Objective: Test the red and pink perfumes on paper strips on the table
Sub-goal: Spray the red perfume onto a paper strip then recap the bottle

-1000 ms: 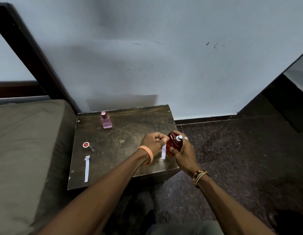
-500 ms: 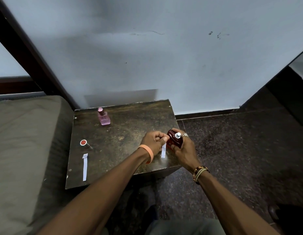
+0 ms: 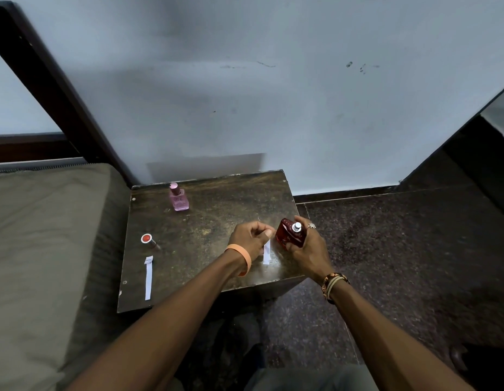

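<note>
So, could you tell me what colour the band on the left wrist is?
Orange wristband, shown in the head view.

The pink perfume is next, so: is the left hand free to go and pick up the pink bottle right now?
Probably not yet. The left hand is pinching a paper strip, though the table between it and the pink bottle looks bare.
</note>
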Demonstrator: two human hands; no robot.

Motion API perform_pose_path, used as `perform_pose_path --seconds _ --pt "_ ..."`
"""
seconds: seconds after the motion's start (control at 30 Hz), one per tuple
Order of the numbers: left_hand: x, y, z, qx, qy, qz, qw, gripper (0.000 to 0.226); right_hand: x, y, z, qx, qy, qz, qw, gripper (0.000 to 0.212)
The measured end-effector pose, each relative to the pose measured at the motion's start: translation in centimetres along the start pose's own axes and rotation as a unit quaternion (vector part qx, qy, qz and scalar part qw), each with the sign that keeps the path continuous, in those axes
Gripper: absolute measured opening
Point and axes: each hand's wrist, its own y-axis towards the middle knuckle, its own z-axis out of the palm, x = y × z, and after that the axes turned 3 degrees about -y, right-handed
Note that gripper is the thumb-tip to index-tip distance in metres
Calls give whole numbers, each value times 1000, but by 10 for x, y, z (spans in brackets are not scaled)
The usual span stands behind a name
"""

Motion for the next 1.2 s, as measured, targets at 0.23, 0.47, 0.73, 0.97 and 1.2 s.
perform_pose_path --seconds 0.23,0.47,0.73,0.97,1.2 --pt "-13 -20 -36 -13 -22 2 1000 17 2 -24 2 -221 -58 -80 970 80" --pt "-31 -39 -128 -104 -55 42 992 11 66 -38 52 -204 -84 -298 929 36" --pt "-14 -45 -239 -263 -115 -24 958 21 132 -26 161 64 -68 -201 975 33" --pt "20 -34 -265 -247 -118 -116 955 16 140 -7 229 129 -115 -143 975 45" --pt "42 -17 -257 -209 -120 -139 960 9 135 7 262 131 -150 -162 966 23"
